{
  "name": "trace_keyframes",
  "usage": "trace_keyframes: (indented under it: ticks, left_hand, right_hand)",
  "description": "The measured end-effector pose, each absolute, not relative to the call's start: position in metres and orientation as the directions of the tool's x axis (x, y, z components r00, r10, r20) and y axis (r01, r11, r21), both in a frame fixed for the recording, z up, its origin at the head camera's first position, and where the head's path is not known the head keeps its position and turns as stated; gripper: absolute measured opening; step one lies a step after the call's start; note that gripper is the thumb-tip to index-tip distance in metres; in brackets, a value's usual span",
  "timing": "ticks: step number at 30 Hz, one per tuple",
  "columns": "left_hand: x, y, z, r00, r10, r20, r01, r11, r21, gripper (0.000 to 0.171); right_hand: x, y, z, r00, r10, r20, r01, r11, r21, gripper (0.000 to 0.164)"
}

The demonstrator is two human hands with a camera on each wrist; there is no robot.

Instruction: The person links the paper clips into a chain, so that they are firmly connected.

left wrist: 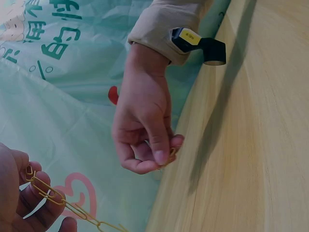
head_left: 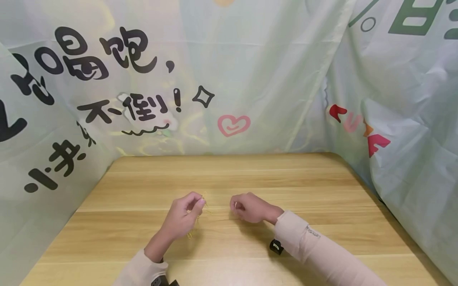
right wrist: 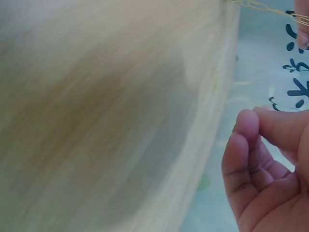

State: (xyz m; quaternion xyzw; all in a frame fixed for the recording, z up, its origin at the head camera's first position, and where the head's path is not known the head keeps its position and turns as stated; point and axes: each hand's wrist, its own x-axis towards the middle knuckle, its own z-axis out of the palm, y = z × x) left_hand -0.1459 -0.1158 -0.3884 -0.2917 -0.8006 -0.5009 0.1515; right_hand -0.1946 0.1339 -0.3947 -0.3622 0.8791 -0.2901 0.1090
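A chain of linked gold paper clips (left wrist: 75,209) trails from my left hand (head_left: 180,220), which pinches it between thumb and fingers. In the head view, part of the chain (head_left: 190,235) hangs below that hand. My right hand (head_left: 252,208) is a short way to the right, its thumb and fingertips pressed together. Between those fingertips the left wrist view shows a single gold paper clip (left wrist: 172,152). The right wrist view shows the right hand (right wrist: 265,164) with the clip mostly hidden, and the chain (right wrist: 263,7) at the top edge. The two hands are apart.
Both hands are above a light wood-grain table (head_left: 229,174). Printed cloth sheets (head_left: 268,79) hang behind it and along both sides. Black camera mounts sit on the wrists, one below the right sleeve (head_left: 318,246). A small, faint yellow piece (head_left: 209,212) shows beside the left hand.
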Motion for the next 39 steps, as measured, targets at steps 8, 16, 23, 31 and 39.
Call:
trace_keyframes:
  ticks: [8, 16, 23, 31, 39]
  left_hand:
    - [-0.145, -0.114, -0.386, -0.784, 0.323, 0.530, 0.617, 0.324, 0.717, 0.011]
    - [-0.147, -0.113, -0.387, -0.778, 0.333, 0.533, 0.625, 0.320, 0.712, 0.012]
    - [-0.146, -0.112, -0.387, -0.786, 0.325, 0.526, 0.615, 0.323, 0.719, 0.011]
    - [-0.146, -0.111, -0.387, -0.777, 0.328, 0.537, 0.626, 0.321, 0.711, 0.012]
    - [-0.146, -0.110, -0.387, -0.782, 0.329, 0.530, 0.620, 0.321, 0.716, 0.011]
  right_hand:
    - [-0.192, 0.137, -0.385, -0.723, -0.688, 0.059, -0.560, 0.534, -0.633, 0.010]
    - [-0.193, 0.141, -0.385, -0.730, -0.674, 0.117, -0.533, 0.454, -0.714, 0.018]
    - [-0.192, 0.142, -0.384, -0.724, -0.660, 0.202, -0.566, 0.401, -0.720, 0.011]
    - [-0.187, 0.141, -0.375, -0.754, -0.626, 0.201, -0.529, 0.396, -0.751, 0.014]
    - [-0.190, 0.142, -0.377, -0.789, -0.596, 0.150, -0.385, 0.288, -0.877, 0.014]
